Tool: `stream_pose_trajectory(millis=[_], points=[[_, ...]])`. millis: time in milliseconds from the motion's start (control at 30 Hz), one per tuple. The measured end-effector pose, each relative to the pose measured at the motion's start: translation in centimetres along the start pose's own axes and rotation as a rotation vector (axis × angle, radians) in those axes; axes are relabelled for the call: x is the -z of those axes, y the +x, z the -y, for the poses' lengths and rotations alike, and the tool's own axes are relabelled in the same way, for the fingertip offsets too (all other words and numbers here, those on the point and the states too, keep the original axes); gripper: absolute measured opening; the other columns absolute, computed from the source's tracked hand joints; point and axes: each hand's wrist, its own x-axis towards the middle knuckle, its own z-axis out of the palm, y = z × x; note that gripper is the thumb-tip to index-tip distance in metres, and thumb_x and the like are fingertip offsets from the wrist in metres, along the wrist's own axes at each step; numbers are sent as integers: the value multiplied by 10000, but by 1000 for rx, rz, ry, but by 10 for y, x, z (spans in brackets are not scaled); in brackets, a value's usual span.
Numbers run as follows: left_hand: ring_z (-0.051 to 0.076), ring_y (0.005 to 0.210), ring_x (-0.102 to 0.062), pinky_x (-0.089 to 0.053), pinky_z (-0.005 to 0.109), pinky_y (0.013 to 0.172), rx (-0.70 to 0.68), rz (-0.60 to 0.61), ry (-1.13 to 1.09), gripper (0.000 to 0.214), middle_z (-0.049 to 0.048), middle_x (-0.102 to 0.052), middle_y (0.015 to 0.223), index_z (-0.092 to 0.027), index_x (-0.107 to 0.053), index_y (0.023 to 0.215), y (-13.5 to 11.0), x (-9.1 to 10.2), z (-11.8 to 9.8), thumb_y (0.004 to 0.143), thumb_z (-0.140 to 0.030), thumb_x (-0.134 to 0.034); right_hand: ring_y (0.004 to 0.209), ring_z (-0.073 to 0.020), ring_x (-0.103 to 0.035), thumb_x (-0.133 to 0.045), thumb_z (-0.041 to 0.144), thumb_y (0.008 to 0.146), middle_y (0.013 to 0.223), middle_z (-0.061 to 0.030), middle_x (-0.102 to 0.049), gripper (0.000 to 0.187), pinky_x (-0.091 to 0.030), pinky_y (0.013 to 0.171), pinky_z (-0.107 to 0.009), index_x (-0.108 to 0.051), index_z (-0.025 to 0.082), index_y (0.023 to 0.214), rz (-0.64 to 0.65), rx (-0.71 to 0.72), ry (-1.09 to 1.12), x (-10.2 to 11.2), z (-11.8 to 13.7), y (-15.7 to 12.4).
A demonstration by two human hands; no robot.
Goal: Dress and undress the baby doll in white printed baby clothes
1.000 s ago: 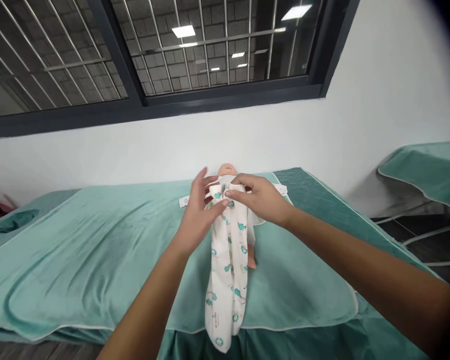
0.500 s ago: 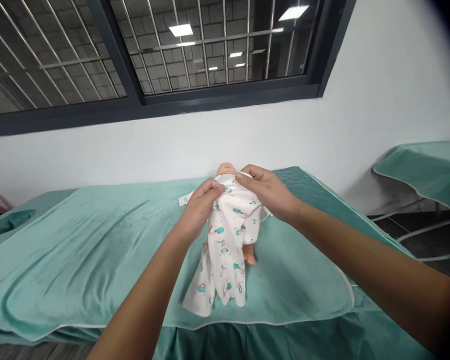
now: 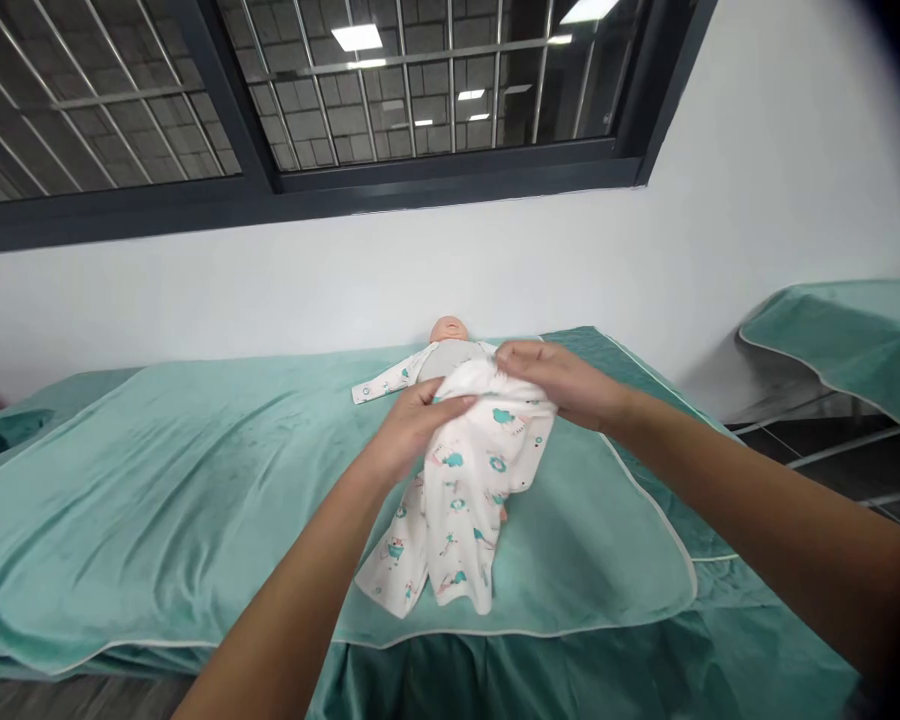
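A baby doll [image 3: 449, 329] lies on its back on the green-covered bed, head toward the wall. A white baby garment [image 3: 461, 500] with teal and pink animal prints covers its lower body, the legs of the cloth spread toward me. One long printed sleeve [image 3: 385, 384] stretches out to the left of the doll's grey-white chest [image 3: 450, 358]. My left hand [image 3: 424, 425] pinches the garment's upper edge, thumb on top. On the right side of the same edge, my right hand [image 3: 559, 378] grips the bunched cloth. Most of the doll's legs are hidden beneath it.
Teal velvet sheets [image 3: 180, 500] with a pale piped edge cover the bed. Behind it stands a white wall [image 3: 307, 290] with a dark-framed barred window [image 3: 435, 195]. Another teal-covered surface [image 3: 847, 330] on metal legs is at the right.
Both hands have drawn the garment's upper edge down toward me and lifted it off the doll's chest. The chest and left-hand sleeve show more; the doll's foot is now mostly covered.
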Motion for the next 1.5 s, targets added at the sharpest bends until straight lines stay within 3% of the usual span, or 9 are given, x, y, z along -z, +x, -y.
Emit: stream_pose_trajectory(millis=[100,200,433,667,833,1033,1267,1367,1500], points=[[117,625,-582,-430,211,564,-105,-147,-63,308,-11,-649,750,-167,-680,934,6,-2,0,703,-342,-782,707,-174,-630,-795,485,729,841,-35,-706,347,-460,608,-266,-727,178,876,190,-119,-184,-6,-11,-3],[124,667,-606,-466,219,611,-100,-115,-149,345,-6,-654,794,-176,-660,980,7,-5,-3,701,-335,-786,725,-170,-628,-754,468,774,843,-27,-707,312,-456,630,-263,-726,173,874,66,-80,-158,-12,-18,-1],[109,473,-477,-396,269,527,149,405,54,300,17,-566,549,-138,-632,625,-13,1,-3,753,-373,-767,853,-219,-658,-655,492,846,893,-35,-715,335,-521,744,-322,-661,210,1025,-262,71,381,-12,-25,12],[201,730,-687,-550,327,739,-48,-38,-425,353,45,-711,831,-174,-647,1083,-1,-6,6,819,-402,-700,817,-223,-684,-656,591,835,903,-55,-736,495,-536,727,-332,-664,203,1143,-79,-12,321,-26,-38,-3],[251,839,-722,-560,362,808,49,8,-459,465,97,-748,945,-145,-608,1244,0,-9,7,857,-398,-656,773,-219,-686,-823,492,708,889,-74,-738,536,-541,703,-323,-701,146,1099,144,-176,107,-28,-40,-11],[255,894,-713,-539,320,768,184,139,-295,506,127,-742,1053,-131,-639,1241,-11,-7,13,807,-370,-739,944,-227,-686,-681,554,845,998,-64,-735,492,-540,873,-343,-669,195,1181,-266,49,421,-27,-35,5],[248,977,-683,-518,323,836,270,317,-22,542,119,-737,1091,-141,-677,1205,-13,1,9,710,-301,-831,938,-234,-685,-635,585,871,976,-80,-734,538,-554,852,-351,-636,183,1230,-251,-29,518,-35,-39,2],[254,954,-693,-530,340,838,286,275,-39,543,120,-744,1059,-135,-678,1202,-12,0,12,708,-301,-832,942,-232,-685,-636,595,865,998,-85,-733,554,-557,830,-343,-635,186,1238,-224,-37,479,-34,-43,-1],[268,929,-712,-554,380,856,96,86,-292,535,130,-740,1070,-136,-639,1251,-10,-6,16,779,-351,-768,912,-223,-686,-709,548,820,1004,-70,-735,519,-551,804,-338,-673,181,1186,-66,-46,276,-29,-48,-10]])
